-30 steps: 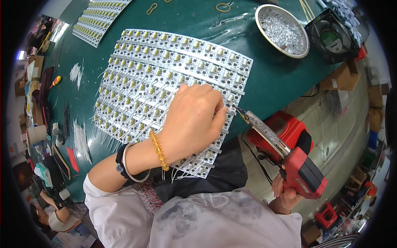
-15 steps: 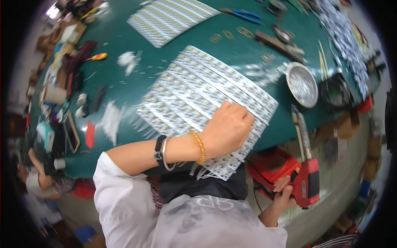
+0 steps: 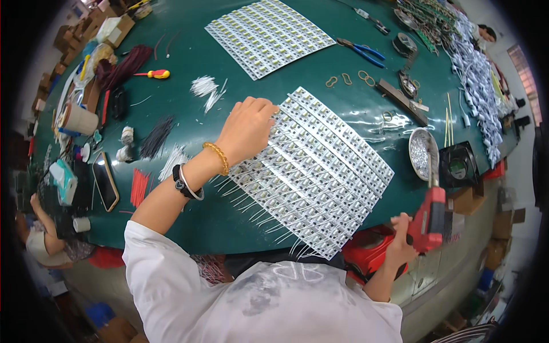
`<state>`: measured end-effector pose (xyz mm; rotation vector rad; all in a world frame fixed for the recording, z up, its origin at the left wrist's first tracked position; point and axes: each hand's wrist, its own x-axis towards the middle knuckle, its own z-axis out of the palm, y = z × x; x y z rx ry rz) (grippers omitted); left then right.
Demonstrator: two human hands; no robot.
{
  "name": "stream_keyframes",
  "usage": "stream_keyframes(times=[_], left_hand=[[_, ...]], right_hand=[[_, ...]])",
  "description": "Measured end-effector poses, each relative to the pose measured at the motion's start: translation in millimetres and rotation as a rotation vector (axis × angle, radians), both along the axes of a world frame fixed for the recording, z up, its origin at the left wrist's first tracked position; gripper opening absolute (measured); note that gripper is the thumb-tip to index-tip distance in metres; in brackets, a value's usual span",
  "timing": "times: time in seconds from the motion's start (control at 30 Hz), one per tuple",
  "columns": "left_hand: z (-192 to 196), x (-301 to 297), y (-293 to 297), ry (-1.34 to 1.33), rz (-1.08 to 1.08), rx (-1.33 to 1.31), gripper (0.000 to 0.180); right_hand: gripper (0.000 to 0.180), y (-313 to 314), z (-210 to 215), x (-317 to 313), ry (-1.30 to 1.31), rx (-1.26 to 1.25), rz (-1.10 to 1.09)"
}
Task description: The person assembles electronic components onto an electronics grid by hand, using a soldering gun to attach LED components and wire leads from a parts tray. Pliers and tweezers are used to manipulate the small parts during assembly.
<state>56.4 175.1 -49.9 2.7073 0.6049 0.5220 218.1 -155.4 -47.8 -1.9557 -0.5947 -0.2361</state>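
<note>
A white LED circuit-board panel (image 3: 320,171), made of several strips with rows of components, lies tilted in front of me on the green table. Short white wires stick out along its near left edge. My left hand (image 3: 247,127) is closed at the panel's far left edge; whatever its curled fingers may hold is hidden. Off the table's front edge, my right hand (image 3: 400,243) grips a red soldering gun (image 3: 429,223) by its handle. Its long metal barrel points away from me, and the tip is over a round bowl (image 3: 416,163) of silvery bits.
Another LED panel (image 3: 269,37) lies farther back, beside blue-handled pliers (image 3: 366,52). Cut wires lie in white (image 3: 203,86), black (image 3: 157,137) and red (image 3: 139,187) bunches. A phone (image 3: 106,182), a screwdriver (image 3: 154,74) and a black fan (image 3: 459,166) are also around.
My left hand has moved from the panel's near right part to its far left edge. My right hand has risen with the soldering gun, bringing its tip to the bowl. The view has shifted.
</note>
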Motion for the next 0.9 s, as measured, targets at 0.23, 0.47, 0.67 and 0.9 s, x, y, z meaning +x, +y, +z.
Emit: stream_keyframes(times=[0.23,0.47,0.67,0.9], left_hand=[[-15,21,16,0.003,0.021,-0.217,0.033],[-17,21,14,0.007,0.013,-0.251,0.033],[-19,19,14,-0.03,-0.008,-0.28,0.033],[-18,20,13,-0.023,-0.033,-0.272,0.033]], right_hand=[[0.042,21,0,6,0.515,0.475,0.211],[0.044,17,-16,7,0.649,0.58,0.32],[0.044,18,-14,-5,0.701,0.528,0.311],[0.045,16,-11,-4,0.774,0.461,0.238]])
